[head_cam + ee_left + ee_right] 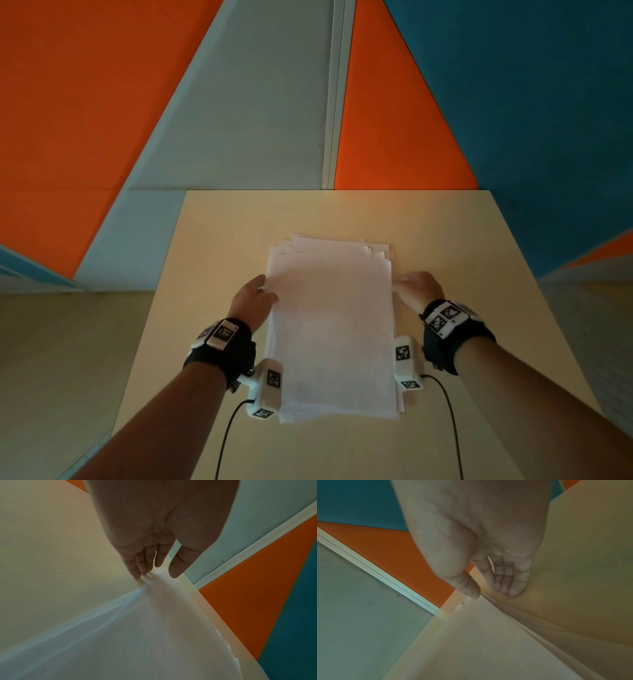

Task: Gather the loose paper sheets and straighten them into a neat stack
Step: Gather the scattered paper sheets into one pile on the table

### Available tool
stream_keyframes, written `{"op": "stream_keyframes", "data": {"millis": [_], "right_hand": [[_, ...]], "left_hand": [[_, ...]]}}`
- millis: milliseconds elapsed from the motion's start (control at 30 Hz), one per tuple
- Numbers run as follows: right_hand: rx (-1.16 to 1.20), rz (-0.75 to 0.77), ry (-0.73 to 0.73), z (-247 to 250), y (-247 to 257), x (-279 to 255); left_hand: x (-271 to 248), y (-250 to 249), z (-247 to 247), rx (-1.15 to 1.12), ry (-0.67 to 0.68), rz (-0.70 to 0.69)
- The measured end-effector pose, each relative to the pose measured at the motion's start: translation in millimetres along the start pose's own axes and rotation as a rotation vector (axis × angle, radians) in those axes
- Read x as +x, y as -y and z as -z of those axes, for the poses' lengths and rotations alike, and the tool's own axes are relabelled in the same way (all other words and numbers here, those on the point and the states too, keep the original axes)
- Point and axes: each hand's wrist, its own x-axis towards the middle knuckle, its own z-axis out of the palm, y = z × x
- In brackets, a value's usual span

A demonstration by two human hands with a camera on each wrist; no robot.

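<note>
Our straight fingers (137,566) press both long edges of the paper stack (330,329): left hand (253,298) left of it, right hand (416,289) right, neither gripping. The stack lies mid-table (212,260), far corners uneven. No readable writing.

A pile of white paper sheets (330,329) lies lengthwise on the pale wooden bench (445,240), its far corners fanned out unevenly. The left hand (251,298) rests against the pile's left edge, the right hand (416,287) against its right edge; whether the fingers curl under the sheets is hard to tell. Both wrists wear black straps with white marker blocks. Orange, grey and blue wall panels (239,102) stand behind
</note>
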Motion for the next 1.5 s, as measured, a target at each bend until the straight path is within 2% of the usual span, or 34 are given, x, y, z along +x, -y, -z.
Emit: {"op": "stream_keyframes", "data": {"millis": [300, 533, 667, 733, 833, 1000, 1167, 1333, 1400, 1500], "right_hand": [[0.046, 0.091, 0.129, -11.9, 24.1, 13.7], [-0.060, 0.045, 0.073, -7.6, 30.0, 19.4], [-0.070, 0.077, 0.121, -12.8, 39.8, 19.1], [-0.023, 0.069, 0.139, -9.5, 39.2, 19.2], [-0.036, 0.040, 0.104, -1.9, 27.6, 5.6], [-0.067, -0.015, 0.090, -7.1, -14.2, -36.2], [-0.087, -0.015, 0.073, -20.2, -45.2, -71.5], [-0.015, -0.021, 0.104, -34.3, -47.8, -87.2], [-0.009, -0.026, 0.137, -34.6, -47.2, -88.1], [-0.031, -0.077, 0.094, -25.2, -51.4, -89.4]], "left_hand": [[21.5, -9.8, -8.9, -0.043, 0.127, -0.032], [32.2, -13.2, -7.9, -0.080, 0.086, -0.036], [33.2, -22.0, -13.3, -0.052, 0.140, -0.042], [32.6, -19.5, -10.4, -0.057, 0.118, -0.037], [18.5, -10.8, 0.0, 0.063, 0.022, -0.027], [-38.7, 15.1, 5.0, 0.269, -0.011, -0.014], [-76.8, 40.1, 1.0, 0.265, -0.027, 0.015], [-86.9, 45.3, -12.8, 0.302, 0.027, -0.029], [-88.0, 45.7, -14.0, 0.306, 0.020, -0.020], [-87.8, 51.2, -9.0, 0.287, -0.018, 0.004]]}}
